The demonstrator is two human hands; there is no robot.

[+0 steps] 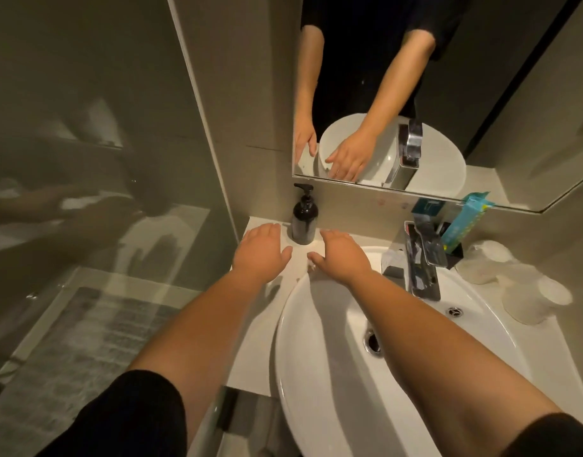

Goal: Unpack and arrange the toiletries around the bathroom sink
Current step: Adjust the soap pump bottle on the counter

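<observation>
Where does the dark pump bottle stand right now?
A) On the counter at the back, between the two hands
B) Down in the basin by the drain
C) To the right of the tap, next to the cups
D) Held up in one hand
A: the pump bottle stands upright on the counter near the wall, with the left hand and right hand open on either side.

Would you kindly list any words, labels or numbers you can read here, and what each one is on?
No text can be read.
Teal box: printed pattern, too blurred to read.
Dark packet behind the faucet: markings too small.
Black pump bottle: no label visible.
</observation>
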